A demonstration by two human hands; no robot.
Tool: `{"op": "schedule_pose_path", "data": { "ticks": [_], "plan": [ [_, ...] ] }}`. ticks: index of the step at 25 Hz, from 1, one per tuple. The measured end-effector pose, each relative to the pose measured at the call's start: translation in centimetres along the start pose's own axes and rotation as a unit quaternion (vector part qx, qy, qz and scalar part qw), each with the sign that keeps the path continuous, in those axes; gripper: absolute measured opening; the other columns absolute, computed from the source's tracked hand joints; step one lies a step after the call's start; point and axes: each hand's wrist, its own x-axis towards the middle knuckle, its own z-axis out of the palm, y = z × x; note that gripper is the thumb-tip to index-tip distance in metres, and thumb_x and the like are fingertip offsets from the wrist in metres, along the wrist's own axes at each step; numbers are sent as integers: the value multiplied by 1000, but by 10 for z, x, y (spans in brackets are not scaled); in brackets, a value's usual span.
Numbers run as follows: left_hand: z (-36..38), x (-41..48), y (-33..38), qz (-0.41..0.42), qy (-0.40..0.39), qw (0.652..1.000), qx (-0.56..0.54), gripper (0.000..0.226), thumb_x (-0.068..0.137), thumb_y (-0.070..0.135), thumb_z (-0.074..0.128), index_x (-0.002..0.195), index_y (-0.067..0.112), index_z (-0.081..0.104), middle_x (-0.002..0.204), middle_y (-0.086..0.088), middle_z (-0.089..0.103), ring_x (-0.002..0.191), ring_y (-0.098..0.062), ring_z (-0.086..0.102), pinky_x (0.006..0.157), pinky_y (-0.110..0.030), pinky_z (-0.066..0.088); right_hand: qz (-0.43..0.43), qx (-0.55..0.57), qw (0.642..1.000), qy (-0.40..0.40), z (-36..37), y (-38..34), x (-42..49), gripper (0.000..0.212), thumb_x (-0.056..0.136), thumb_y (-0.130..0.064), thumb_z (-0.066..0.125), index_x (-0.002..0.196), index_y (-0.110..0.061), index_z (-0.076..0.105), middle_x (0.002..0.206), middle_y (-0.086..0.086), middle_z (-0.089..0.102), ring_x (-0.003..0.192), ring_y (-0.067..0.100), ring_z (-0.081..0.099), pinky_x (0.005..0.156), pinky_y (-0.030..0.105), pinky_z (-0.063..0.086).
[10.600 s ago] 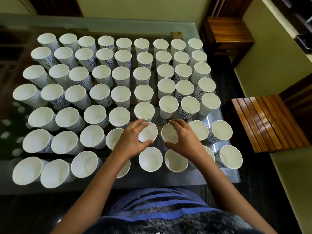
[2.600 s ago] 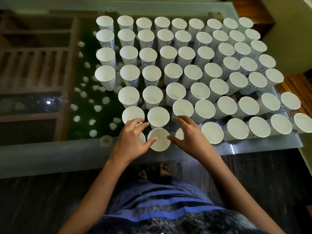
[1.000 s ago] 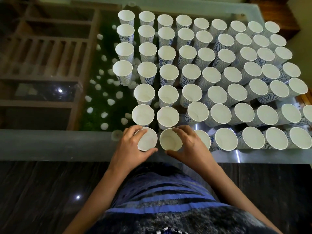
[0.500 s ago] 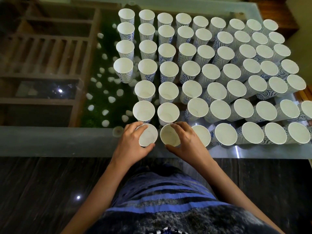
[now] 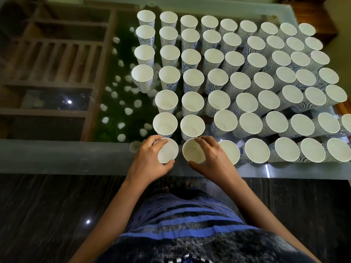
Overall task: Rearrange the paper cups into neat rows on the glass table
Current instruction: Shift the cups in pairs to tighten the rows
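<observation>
At the near edge of the glass table [image 5: 62, 156], two paper cups stood upright side by side — one in each hand. Fingers and thumb of the left hand [image 5: 150, 164] curled round the left cup [image 5: 168, 150]; the right hand [image 5: 212, 160] gripped the right cup [image 5: 193, 152] the same way. Behind them the other paper cups [image 5: 237, 82] stood mouth-up in rows — blue swirls on their sides — over white pebbles [image 5: 121, 111] under the glass.

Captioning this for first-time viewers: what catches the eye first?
A dense grid of white paper cups fills the glass table's right side. At the near edge, the left hand grips the corner cup, the right hand the next cup. White pebbles show under the glass, leftward.
</observation>
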Motion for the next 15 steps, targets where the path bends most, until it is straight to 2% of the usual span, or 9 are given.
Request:
{"op": "schedule_pose_path", "data": {
  "ticks": [7, 11, 15],
  "plan": [
    [-9, -2, -6, -9, -11, 1000, -4, 65, 56, 29, 85, 113, 10, 63, 122, -10, 54, 111, -26, 53, 91, -29, 39, 15, 19, 1000, 17, -5, -2, 1, 70, 68, -30, 80, 126, -5, 52, 125, 14, 51, 110, 30, 53, 93, 33, 41],
    [-9, 18, -2, -14, 35, 999, -12, 54, 64, 28, 81, 110, 5, 64, 121, -14, 56, 111, -30, 54, 95, -37, 43, 22, 23, 998, 48, -11, -4, 23, 59, 74, -24, 77, 123, -2, 54, 127, 18, 50, 110, 33, 53, 93, 34, 41],
    [-5, 48, -4, -65, 39, 997, 2, 60, 73, 34, 74, 123, 6, 56, 135, -13, 47, 125, -28, 43, 101, -38, 38, 34, -2, 998, 46, -7, -7, 57, 63, 75, -30, 74, 128, -6, 49, 133, 15, 46, 120, 31, 44, 95, 37, 40]
  ]
}}
